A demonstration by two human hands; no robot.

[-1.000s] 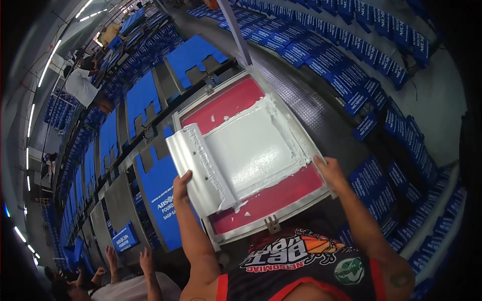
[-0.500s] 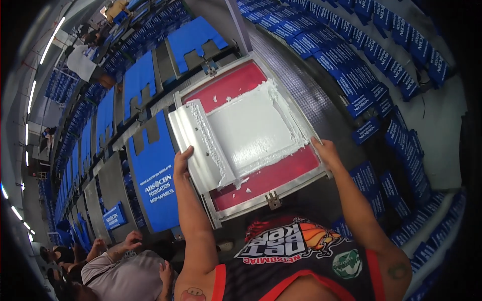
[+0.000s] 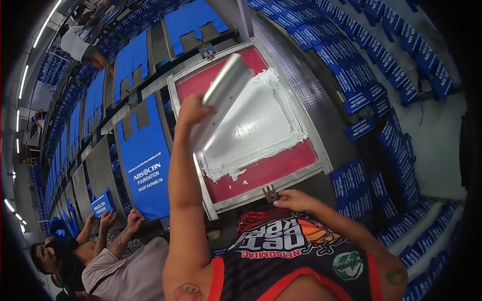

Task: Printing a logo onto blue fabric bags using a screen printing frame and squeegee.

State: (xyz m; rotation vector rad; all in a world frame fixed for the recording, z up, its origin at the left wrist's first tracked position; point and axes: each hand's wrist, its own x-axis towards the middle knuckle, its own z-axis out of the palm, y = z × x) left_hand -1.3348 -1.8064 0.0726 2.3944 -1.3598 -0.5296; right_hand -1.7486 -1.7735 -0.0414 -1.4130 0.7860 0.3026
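Your left hand (image 3: 196, 109) wraps around a metal squeegee (image 3: 226, 90), slanted over a screen frame (image 3: 324, 160), its lower end by the frame's left edge and its upper end toward the far edge. Your right hand (image 3: 295, 200) is at the metal bracket (image 3: 270, 193) on the near edge, fingers bent; whether they pinch it, you cannot tell from here. White paste (image 3: 222, 173) rims the frame's pale window (image 3: 256, 125), between red bands. The squeegee and your left forearm block part of the left edge; a post (image 3: 244, 17) stands by the far right corner. Leftward, blue cut sheets (image 3: 143, 170) line a long counter (image 3: 153, 86), where a co-worker's hand (image 3: 134, 219) meets the nearest sheet's lower edge. Rows of blue printed pieces (image 3: 346, 75) overlap beyond the frame's right edge.
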